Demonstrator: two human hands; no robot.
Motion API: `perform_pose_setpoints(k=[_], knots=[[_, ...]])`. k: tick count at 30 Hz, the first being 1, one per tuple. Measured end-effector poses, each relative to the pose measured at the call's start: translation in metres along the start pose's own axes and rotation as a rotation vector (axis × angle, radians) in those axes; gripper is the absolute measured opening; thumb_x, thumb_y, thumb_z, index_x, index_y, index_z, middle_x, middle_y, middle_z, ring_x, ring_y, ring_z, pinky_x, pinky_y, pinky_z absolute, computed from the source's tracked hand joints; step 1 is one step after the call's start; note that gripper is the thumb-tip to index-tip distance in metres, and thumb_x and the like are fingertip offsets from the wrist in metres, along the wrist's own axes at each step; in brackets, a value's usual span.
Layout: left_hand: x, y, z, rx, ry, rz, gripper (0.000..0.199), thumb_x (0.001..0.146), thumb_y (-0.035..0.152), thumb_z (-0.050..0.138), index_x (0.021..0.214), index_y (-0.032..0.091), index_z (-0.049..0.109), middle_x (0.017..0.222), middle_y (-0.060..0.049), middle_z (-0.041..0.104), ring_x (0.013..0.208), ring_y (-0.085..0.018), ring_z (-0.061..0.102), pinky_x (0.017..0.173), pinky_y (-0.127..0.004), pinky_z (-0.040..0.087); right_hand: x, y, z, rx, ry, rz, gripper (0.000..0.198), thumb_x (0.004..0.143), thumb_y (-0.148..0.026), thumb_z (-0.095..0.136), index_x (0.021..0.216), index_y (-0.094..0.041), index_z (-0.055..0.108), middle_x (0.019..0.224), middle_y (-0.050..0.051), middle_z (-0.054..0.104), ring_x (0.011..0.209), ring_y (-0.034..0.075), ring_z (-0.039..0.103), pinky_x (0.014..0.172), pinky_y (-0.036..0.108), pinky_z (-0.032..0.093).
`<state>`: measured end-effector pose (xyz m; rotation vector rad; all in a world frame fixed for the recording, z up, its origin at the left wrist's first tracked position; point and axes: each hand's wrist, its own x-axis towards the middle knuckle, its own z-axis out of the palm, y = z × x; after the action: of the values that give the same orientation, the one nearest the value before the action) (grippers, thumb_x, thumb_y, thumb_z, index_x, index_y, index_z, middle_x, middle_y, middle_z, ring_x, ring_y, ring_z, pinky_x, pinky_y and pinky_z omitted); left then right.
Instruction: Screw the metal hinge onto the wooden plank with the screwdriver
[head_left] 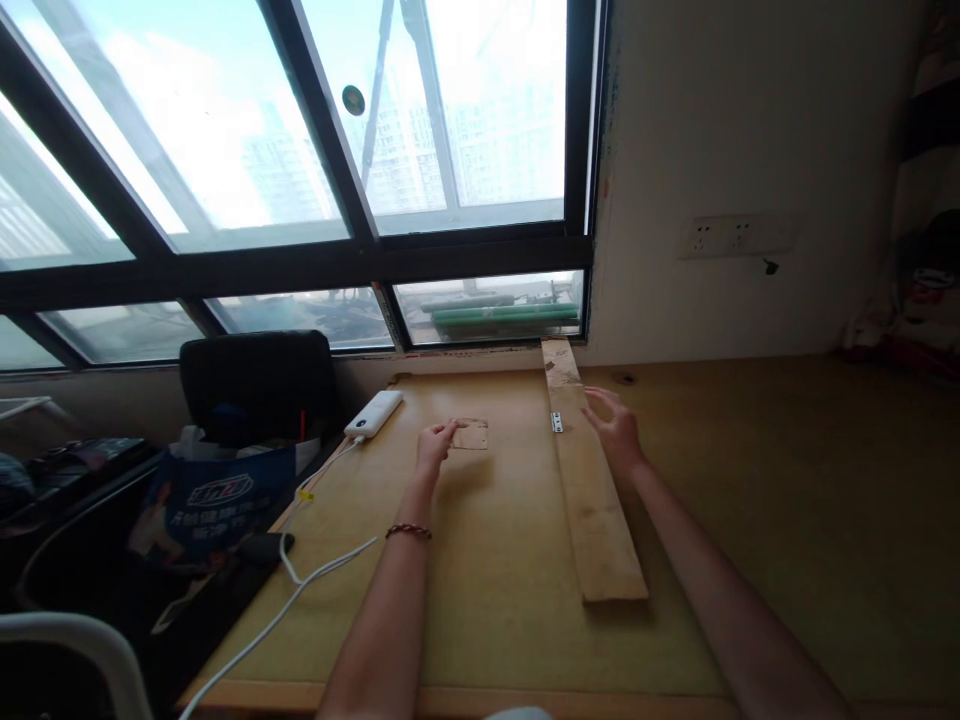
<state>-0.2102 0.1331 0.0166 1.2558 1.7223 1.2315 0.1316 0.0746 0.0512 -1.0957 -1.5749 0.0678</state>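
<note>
Two bare hands reach for a little flat piece and a long wooden plank

The left hand (435, 442) touches the small flat piece (471, 434) mid-surface; the right hand (616, 425), fingers spread and holding nothing, hovers beside the plank (592, 500); best to press flat and go slow; a power bank (373, 412) lies at the wooden surface's (787, 500) left edge, by the window (300, 150)

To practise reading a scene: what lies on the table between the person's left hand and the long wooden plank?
In the head view, a small flat brown square piece lies between the left hand and the plank, touching the fingertips; beyond it is bare table.

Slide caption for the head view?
Left hand touches a small flat piece; open right hand hovers by a long plank.
</note>
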Motion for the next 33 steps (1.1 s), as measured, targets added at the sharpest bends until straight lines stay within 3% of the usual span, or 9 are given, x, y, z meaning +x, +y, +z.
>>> perform_pose_setpoints(k=[3,5,8,11,16,24,29,33], knots=[[-0.001,-0.020,-0.044,0.308,0.049,0.010,0.041,0.067,0.053,0.047,0.063,0.014,0.059,0.045,0.001,0.045,0.040,-0.011,0.041,0.040,-0.022,0.029,-0.034,-0.009,-0.031,-0.091,0.159,0.080,0.020,0.083,-0.028,0.046,0.089,-0.017,0.062,0.093,0.008,0.064,0.089,0.020,0.058,0.084,0.037,0.043],[-0.003,-0.030,-0.063,0.566,0.047,0.017,0.042,0.070,0.051,0.043,0.064,0.014,0.063,0.056,-0.006,0.058,0.054,-0.017,0.054,0.048,-0.025,0.036,-0.057,-0.021,-0.040,-0.134,0.133,0.079,0.019,0.083,-0.025,0.045,0.086,-0.018,0.063,0.088,0.007,0.065,0.085,0.020,0.058,0.081,0.036,0.045],[-0.009,-0.036,-0.070,0.875,0.076,-0.003,0.048,0.075,0.051,0.036,0.076,0.015,0.067,0.081,-0.014,0.067,0.077,-0.027,0.061,0.061,-0.031,0.042,-0.078,-0.038,-0.040,-0.138,0.054,0.050,0.018,0.083,-0.023,0.046,0.089,-0.018,0.062,0.089,0.007,0.064,0.086,0.019,0.058,0.080,0.034,0.045],[-0.014,-0.034,-0.063,1.048,0.140,0.008,0.055,0.080,0.050,0.028,0.087,0.013,0.067,0.093,-0.018,0.065,0.086,-0.031,0.060,0.068,-0.038,0.044,-0.084,-0.043,-0.034,-0.152,0.031,0.027,0.017,0.082,-0.022,0.046,0.088,-0.017,0.062,0.088,0.007,0.064,0.085,0.019,0.058,0.079,0.034,0.045],[-0.012,-0.029,-0.053,1.109,0.148,0.047,0.055,0.082,0.049,0.025,0.091,0.012,0.065,0.094,-0.019,0.065,0.088,-0.033,0.060,0.069,-0.041,0.043,-0.083,-0.027,-0.034,-0.186,0.045,0.051,0.017,0.082,-0.023,0.046,0.082,-0.017,0.062,0.082,0.006,0.065,0.080,0.020,0.059,0.075,0.033,0.045],[-0.021,-0.026,-0.055,1.053,0.221,0.081,0.064,0.078,0.062,0.025,0.100,0.013,0.060,0.089,-0.018,0.065,0.085,-0.032,0.060,0.067,-0.038,0.043,-0.088,-0.025,-0.031,-0.193,0.048,0.080,0.020,0.080,-0.026,0.045,0.080,-0.017,0.063,0.081,0.007,0.066,0.078,0.021,0.060,0.074,0.034,0.045],[-0.038,-0.021,-0.044,1.094,0.125,0.161,0.072,0.070,0.072,0.029,0.099,0.015,0.063,0.089,-0.018,0.065,0.085,-0.032,0.060,0.067,-0.036,0.042,-0.092,-0.019,-0.026,-0.205,0.008,0.086,0.021,0.079,-0.028,0.045,0.079,-0.018,0.064,0.080,0.008,0.067,0.077,0.022,0.060,0.073,0.036,0.046],[-0.047,-0.017,-0.026,1.114,0.102,0.212,0.068,0.073,0.069,0.028,0.101,0.016,0.063,0.088,-0.016,0.065,0.083,-0.029,0.061,0.067,-0.034,0.042,-0.092,-0.017,-0.027,-0.203,0.014,0.107,0.022,0.079,-0.028,0.045,0.079,-0.018,0.064,0.079,0.008,0.066,0.076,0.021,0.060,0.072,0.035,0.046]])
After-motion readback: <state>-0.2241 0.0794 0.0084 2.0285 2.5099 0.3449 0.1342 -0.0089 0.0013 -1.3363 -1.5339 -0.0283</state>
